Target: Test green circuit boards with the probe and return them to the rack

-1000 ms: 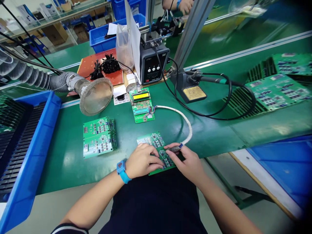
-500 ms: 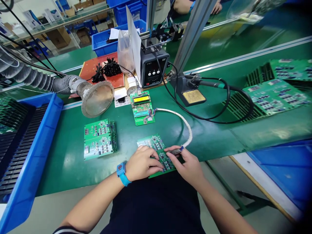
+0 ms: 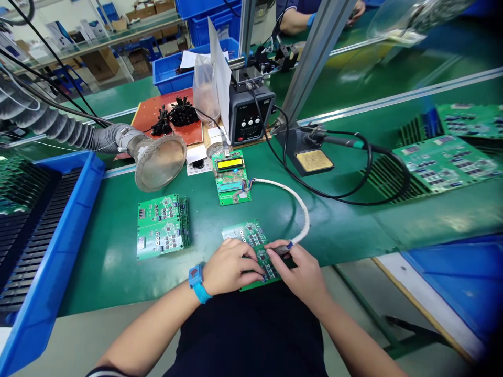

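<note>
A green circuit board (image 3: 254, 230) lies at the table's near edge, in front of my body. My left hand (image 3: 231, 266), with a blue band on its wrist, grips the board from the left, fingers curled over its face. Pinched in my right hand (image 3: 301, 269) is a probe (image 3: 281, 250) on a white sleeved cable (image 3: 304, 209); its tip is at the board, the exact contact hidden by my fingers. That cable runs to a green programmer board (image 3: 231, 197) with a lit yellow display (image 3: 230, 164) and a blue light.
Stacked circuit boards (image 3: 159, 225) stand to the left, near a blue tray (image 3: 74, 209). A fume duct (image 3: 161, 162) hangs above. Behind are a soldering station (image 3: 251, 118) and iron stand (image 3: 312, 159); more boards (image 3: 448, 159) lie right. Across the bench, a person's arm (image 3: 296, 21) shows.
My right hand has tilted the probe slightly lower over the board. A blue light now shows below the programmer's display. My left hand stays in place; the view has shifted a little.
</note>
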`<state>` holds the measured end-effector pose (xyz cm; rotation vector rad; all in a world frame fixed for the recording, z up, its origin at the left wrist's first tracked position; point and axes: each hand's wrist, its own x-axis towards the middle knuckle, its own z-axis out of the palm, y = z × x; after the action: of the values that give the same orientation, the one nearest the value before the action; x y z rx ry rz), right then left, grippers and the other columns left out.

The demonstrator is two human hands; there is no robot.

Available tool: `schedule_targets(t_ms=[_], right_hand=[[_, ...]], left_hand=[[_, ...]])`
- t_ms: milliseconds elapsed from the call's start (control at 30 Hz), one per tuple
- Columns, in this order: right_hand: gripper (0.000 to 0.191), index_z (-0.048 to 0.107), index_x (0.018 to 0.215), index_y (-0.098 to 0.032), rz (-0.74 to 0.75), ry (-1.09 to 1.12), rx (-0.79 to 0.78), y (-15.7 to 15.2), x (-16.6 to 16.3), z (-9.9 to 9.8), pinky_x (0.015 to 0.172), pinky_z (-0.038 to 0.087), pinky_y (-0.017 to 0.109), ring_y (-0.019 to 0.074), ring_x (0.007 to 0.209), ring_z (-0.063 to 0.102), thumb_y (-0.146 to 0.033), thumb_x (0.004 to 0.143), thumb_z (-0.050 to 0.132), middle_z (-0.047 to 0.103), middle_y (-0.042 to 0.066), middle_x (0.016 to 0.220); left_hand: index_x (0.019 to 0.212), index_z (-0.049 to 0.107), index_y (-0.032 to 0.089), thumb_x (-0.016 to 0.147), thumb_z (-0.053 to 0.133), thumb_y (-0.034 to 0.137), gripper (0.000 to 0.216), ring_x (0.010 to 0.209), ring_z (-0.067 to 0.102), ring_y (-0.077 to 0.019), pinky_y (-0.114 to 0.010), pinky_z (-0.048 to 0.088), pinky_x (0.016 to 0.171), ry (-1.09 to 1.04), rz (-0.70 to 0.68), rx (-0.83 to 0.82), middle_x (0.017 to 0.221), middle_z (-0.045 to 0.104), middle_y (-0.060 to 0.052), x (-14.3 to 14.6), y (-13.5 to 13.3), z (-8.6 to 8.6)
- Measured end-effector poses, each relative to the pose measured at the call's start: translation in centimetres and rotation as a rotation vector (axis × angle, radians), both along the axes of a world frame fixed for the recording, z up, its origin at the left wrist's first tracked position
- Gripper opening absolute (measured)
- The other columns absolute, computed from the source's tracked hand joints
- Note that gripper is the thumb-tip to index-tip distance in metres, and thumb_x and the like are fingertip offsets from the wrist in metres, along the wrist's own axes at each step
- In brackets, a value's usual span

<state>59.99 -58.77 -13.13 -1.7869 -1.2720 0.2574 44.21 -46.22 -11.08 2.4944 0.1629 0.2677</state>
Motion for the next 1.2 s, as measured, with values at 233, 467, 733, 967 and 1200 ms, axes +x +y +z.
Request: schedule_targets(t_ms=[233, 467, 733, 967, 1200], right_hand=[[0.011, 0.063, 0.091, -0.022, 0.012, 0.053, -0.047, -0.4, 0.2, 0.1, 0.069, 0.052, 0.031, 0.0202, 0.078, 0.066, -0.029, 0.090, 0.055, 0.070, 0.005, 0.087], [0.013, 0.064, 0.091, -0.022, 0.006, 0.081, -0.052, -0.4, 0.1, 0.1, 0.069, 0.053, 0.031, 0.0204, 0.078, 0.066, -0.030, 0.090, 0.054, 0.070, 0.005, 0.087], [0.011, 0.064, 0.092, -0.022, 0.001, 0.087, -0.043, -0.4, 0.1, -0.2, 0.070, 0.053, 0.031, 0.0200, 0.078, 0.066, -0.030, 0.090, 0.055, 0.070, 0.005, 0.087], [0.012, 0.063, 0.092, -0.022, 0.003, 0.083, -0.042, -0.4, 0.1, -0.3, 0.071, 0.053, 0.031, 0.0200, 0.078, 0.066, -0.030, 0.091, 0.054, 0.070, 0.005, 0.087], [0.011, 0.063, 0.092, -0.022, 0.006, 0.081, -0.036, -0.4, 0.1, -0.6, 0.070, 0.052, 0.032, 0.0203, 0.078, 0.065, -0.030, 0.091, 0.054, 0.069, 0.005, 0.087]], left_hand=[[0.132, 0.051, 0.015, 0.065, 0.069, 0.074, 0.091, 0.132, 0.034, -0.0411, -0.060, 0.028, 0.105, -0.012, 0.193, 0.085, 0.138, 0.044, -0.021, 0.0, -0.6, 0.2], [0.146, 0.030, 0.012, 0.050, 0.064, 0.087, 0.126, 0.142, 0.010, -0.0460, -0.069, 0.011, 0.109, 0.164, 0.231, 0.214, 0.154, 0.015, -0.027, 0.7, -1.1, -0.1], [0.145, 0.033, 0.014, 0.049, 0.069, 0.084, 0.125, 0.142, 0.012, -0.0452, -0.069, 0.012, 0.109, 0.176, 0.235, 0.230, 0.153, 0.017, -0.029, 0.8, -1.2, -0.1], [0.145, 0.033, 0.012, 0.048, 0.070, 0.083, 0.126, 0.141, 0.012, -0.0466, -0.070, 0.012, 0.108, 0.201, 0.228, 0.222, 0.153, 0.016, -0.029, 0.9, -1.2, 0.2], [0.146, 0.031, 0.013, 0.049, 0.070, 0.083, 0.126, 0.142, 0.007, -0.0476, -0.072, 0.012, 0.106, 0.203, 0.219, 0.202, 0.154, 0.008, -0.029, 0.9, -1.1, 0.1]])
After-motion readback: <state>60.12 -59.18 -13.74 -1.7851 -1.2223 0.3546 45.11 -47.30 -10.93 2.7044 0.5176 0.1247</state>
